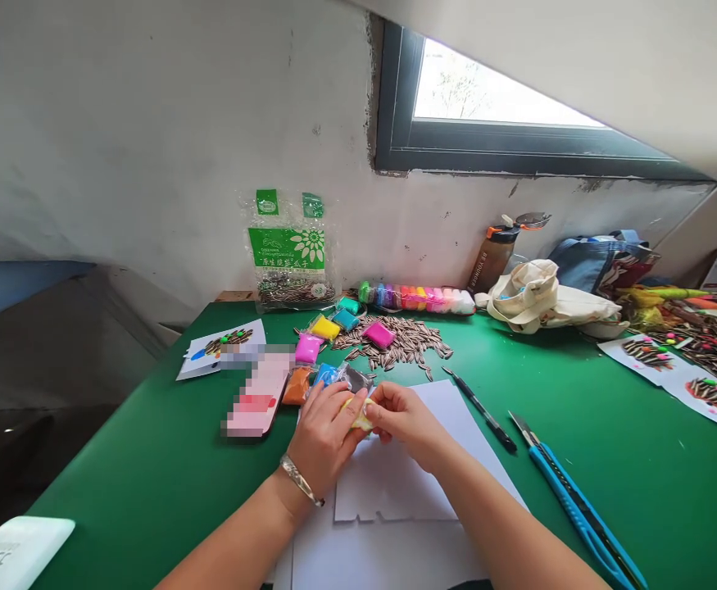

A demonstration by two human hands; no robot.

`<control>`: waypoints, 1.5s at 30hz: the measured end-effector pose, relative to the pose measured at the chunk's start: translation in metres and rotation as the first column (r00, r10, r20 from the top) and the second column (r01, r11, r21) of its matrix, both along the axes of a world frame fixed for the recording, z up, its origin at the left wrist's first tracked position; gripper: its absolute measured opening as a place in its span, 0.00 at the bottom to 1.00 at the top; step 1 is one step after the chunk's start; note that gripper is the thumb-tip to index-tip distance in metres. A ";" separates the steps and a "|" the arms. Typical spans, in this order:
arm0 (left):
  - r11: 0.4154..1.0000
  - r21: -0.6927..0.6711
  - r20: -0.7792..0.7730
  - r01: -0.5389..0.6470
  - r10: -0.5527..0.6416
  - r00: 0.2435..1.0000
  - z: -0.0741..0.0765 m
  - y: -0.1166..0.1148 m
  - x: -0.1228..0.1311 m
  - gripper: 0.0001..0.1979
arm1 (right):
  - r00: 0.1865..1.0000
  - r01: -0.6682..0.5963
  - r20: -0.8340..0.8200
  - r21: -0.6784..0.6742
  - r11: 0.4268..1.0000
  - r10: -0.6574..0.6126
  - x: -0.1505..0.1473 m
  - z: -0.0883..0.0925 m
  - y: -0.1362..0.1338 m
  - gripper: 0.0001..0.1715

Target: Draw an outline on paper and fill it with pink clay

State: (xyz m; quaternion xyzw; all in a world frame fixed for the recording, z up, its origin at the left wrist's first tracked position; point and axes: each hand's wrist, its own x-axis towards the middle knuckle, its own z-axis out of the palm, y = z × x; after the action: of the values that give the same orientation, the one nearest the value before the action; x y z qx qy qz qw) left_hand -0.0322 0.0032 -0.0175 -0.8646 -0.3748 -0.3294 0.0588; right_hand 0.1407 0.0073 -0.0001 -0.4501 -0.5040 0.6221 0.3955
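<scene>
At a green table (118, 483) below a sloped window (493, 90), a small pale-yellow lump of clay (361, 416) is pinched between the fingertips of the left hand (324, 434) and the right hand (407, 419), both closed on it, just above a sheet of white paper (395, 492). A silver bracelet (300, 479) is worn on the left wrist. Coloured clay packets (324, 328) and a scatter of sunflower seeds (407, 340) are spread just beyond the hands, with a seed bag (290, 250) propped against the wall. A black pen (481, 410) and a blue utility knife (573, 500) are laid to the right, apart from the paper.
</scene>
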 end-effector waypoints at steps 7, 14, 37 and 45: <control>0.990 -0.021 -0.059 -0.138 0.136 0.989 -0.005 0.012 -0.008 0.22 | 0.994 0.030 0.104 0.028 0.999 -0.033 0.019 0.001 0.005 0.15; 0.965 -0.062 -0.119 -0.253 0.245 0.962 -0.013 0.017 -0.010 0.24 | 0.681 -0.245 0.732 0.274 0.930 -0.036 0.005 -0.008 0.001 0.03; 0.912 -0.256 -0.284 -0.321 0.247 0.927 -0.010 0.030 0.010 0.31 | 0.357 -0.223 0.863 0.451 0.864 -0.358 0.025 0.018 0.064 0.12; 0.916 -0.224 -0.264 -0.332 0.271 0.926 -0.015 0.039 0.013 0.31 | 0.230 -0.194 0.873 0.475 0.858 -0.431 0.006 -0.004 0.120 0.19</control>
State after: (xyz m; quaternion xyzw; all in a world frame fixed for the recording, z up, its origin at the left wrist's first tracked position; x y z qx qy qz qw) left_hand -0.0197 0.0422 -0.0327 -0.8281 -0.5354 -0.1621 0.0358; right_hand 0.1462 0.1275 -0.0042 -0.6566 -0.7393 0.0250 0.1471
